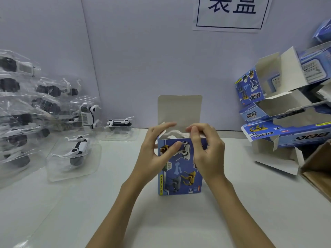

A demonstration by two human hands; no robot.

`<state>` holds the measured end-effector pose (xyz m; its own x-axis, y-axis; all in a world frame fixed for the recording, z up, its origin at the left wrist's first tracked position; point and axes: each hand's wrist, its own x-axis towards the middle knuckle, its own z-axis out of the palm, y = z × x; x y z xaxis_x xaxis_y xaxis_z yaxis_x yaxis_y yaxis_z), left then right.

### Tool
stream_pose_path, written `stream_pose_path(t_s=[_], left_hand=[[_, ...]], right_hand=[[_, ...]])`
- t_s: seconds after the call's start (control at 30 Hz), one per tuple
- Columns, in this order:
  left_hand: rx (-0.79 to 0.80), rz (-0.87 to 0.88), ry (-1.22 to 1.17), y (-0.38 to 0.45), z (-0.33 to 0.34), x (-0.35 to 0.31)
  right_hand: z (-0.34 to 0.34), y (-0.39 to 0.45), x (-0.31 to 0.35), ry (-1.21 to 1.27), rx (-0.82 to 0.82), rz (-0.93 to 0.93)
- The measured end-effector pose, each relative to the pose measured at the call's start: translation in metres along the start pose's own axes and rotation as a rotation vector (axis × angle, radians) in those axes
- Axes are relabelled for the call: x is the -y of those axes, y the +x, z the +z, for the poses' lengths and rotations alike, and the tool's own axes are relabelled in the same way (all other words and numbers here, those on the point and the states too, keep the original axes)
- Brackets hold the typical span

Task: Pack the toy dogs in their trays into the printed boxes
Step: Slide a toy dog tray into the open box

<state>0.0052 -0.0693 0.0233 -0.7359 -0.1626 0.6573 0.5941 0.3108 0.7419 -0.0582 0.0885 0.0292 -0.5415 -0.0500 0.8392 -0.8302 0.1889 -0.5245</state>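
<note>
A blue printed box stands upright at the table's centre, its top lid flap raised. My left hand grips the box's upper left corner, thumb on the printed front. My right hand holds the upper right side, fingers curled over the open top at a side flap. What lies inside the box is hidden. Toy dogs in clear trays lie at the left, one near, one further back.
A heap of several more clear trays with dogs fills the far left. Several empty open printed boxes are stacked at the right. A brown carton's corner juts in at the right edge. A white wall with a paper sign stands behind.
</note>
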Motion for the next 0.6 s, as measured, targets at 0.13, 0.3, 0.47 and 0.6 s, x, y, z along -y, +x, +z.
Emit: stream_pose_path(t_s=[0.13,0.3,0.47,0.6], left_hand=[[-0.052,-0.047,-0.054,-0.0018,0.0006,-0.0012],[-0.055,0.006,-0.008,0.0015,-0.0017,-0.0052],[-0.103,0.039,-0.036,0.0037,0.0037,-0.0068],[-0.137,-0.06,-0.171,0.0044,0.006,-0.0073]], right_hand=[[-0.0017,-0.0052,0.0019,0.145,0.032,0.105],[-0.0003,-0.003,0.0057,0.095,-0.032,0.1],[-0.0002,-0.0001,0.0083,0.494,-0.074,0.34],[-0.0003,0.0034,0.007,0.61,-0.065,0.5]])
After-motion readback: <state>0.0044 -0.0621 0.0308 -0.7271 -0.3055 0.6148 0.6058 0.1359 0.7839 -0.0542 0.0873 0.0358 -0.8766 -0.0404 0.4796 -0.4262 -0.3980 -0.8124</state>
